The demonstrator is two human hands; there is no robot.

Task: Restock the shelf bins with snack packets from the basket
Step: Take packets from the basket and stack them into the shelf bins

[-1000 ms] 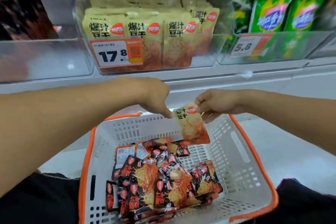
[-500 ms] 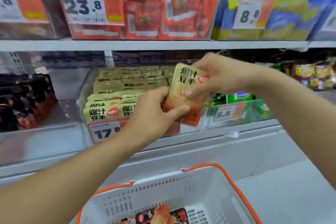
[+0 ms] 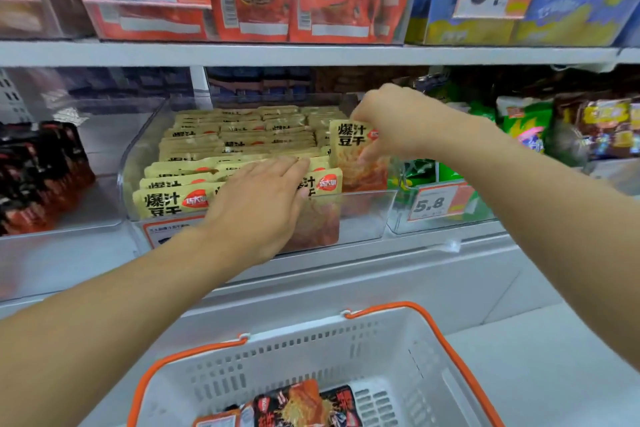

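Clear plastic walls the shelf bin (image 3: 363,218) where we see rows of yellow snack packets (image 3: 242,139), and the right hand (image 3: 398,121) pinches one more yellow packet (image 3: 349,149) upright at the bin's right end. We see the left hand (image 3: 256,204) lying flat with straight fingers on the front packets, gripping nothing. Below, the white basket (image 3: 311,350) with its orange rim holds dark and orange packets (image 3: 301,406).

The clear plastic shelf bin (image 3: 367,215) is packed with rows of beige snack packets (image 3: 239,135); free room seems left only at its right end. The white shelf board (image 3: 311,54) above limits entry height.
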